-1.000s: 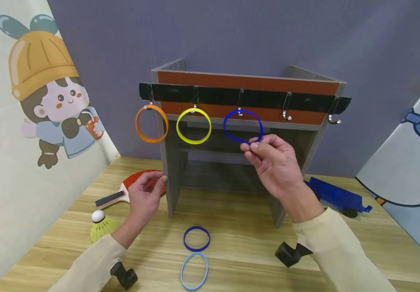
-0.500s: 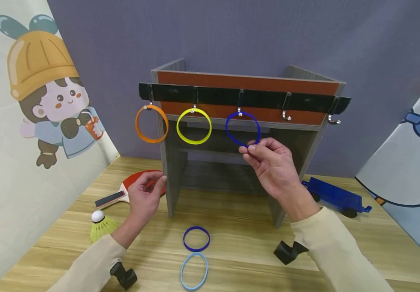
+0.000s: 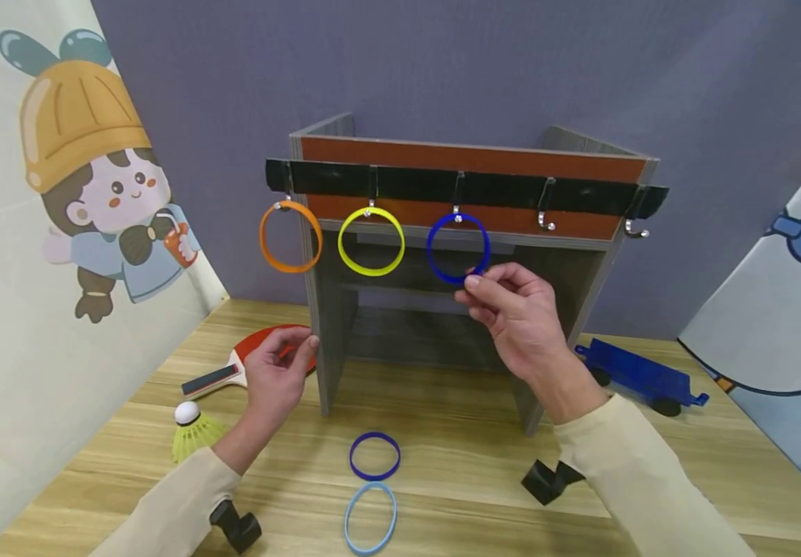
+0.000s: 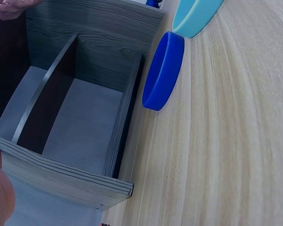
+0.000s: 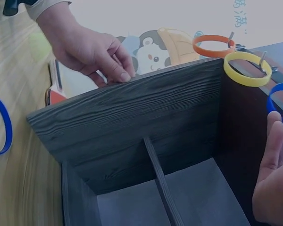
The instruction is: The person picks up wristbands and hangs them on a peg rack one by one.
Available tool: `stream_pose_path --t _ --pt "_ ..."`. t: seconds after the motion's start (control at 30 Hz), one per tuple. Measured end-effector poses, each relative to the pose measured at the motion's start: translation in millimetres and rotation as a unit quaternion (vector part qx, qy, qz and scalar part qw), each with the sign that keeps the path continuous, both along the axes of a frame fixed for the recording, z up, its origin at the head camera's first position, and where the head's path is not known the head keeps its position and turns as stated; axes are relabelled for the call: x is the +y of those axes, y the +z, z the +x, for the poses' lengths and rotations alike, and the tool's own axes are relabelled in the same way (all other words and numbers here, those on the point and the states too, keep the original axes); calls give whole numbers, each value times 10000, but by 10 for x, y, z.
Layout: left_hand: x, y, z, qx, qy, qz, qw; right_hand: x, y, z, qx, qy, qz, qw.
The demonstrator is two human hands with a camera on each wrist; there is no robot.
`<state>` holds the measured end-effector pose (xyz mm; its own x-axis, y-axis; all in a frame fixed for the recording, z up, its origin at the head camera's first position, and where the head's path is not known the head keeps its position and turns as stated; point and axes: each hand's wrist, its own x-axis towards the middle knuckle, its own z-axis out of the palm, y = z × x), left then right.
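Note:
A grey and brown rack (image 3: 473,158) stands on the wooden table (image 3: 651,472) with a black hook rail across its front. An orange ring (image 3: 291,236), a yellow ring (image 3: 370,240) and a dark blue ring (image 3: 458,247) hang side by side on its hooks. My right hand (image 3: 473,280) pinches the bottom of the hanging blue ring (image 5: 279,99). My left hand (image 3: 296,348) rests its fingertips (image 5: 122,75) on the rack's left side panel (image 5: 132,117). Another dark blue ring (image 3: 375,455) and a light blue ring (image 3: 370,517) lie flat in front of the rack.
Two hooks (image 3: 547,220) at the rail's right end are bare. A red paddle (image 3: 261,338) and a shuttlecock (image 3: 192,429) lie left of the rack, a blue toy cart (image 3: 640,375) to its right. Cartoon panels stand at both sides.
My right hand has shifted slightly left with the blue ring, which now hangs rounder and straighter under its hook. The left hand has stayed put.

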<state>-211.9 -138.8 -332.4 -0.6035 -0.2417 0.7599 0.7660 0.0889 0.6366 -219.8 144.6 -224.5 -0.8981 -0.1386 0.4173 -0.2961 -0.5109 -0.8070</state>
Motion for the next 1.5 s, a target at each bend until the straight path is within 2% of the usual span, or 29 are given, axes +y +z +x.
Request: stream_pose_path --t 0.2,0.3,0.4,0.53,0.63,0.8,0.93,1.03,1.17,1.3,1.5 --pt "5 9 5 42 -28 51 10000 45 -60 55 72 -111 560 9983" --pt "8 11 7 42 15 55 10000 60 -154 95 190 -103 1011 9946" --pt "8 8 12 17 68 39 10000 75 -296 137 262 -155 1592 9868" --pt "4 -3 17 -46 60 63 10000 111 -514 175 318 -211 2423 9695" --pt "3 -13 15 -76 40 110 9999 138 -691 212 352 -154 3060 9513" --pt "5 -26 6 -76 11 158 9998 194 -1026 318 238 353 3843 9222" --pt "-2 -21 8 -54 30 121 9999 240 -1281 413 140 976 4100 9067" --pt "-4 -12 13 -87 55 102 9999 243 -1446 489 -27 1408 4032 9042" --pt "0 -9 10 -125 66 112 9998 196 -1592 604 -491 1710 3923 9024" --pt "2 -9 6 -68 92 87 9999 121 -1657 703 -844 1789 3937 8977" --pt "3 0 8 -12 59 51 10000 -12 -1714 782 -984 1642 3740 9074"
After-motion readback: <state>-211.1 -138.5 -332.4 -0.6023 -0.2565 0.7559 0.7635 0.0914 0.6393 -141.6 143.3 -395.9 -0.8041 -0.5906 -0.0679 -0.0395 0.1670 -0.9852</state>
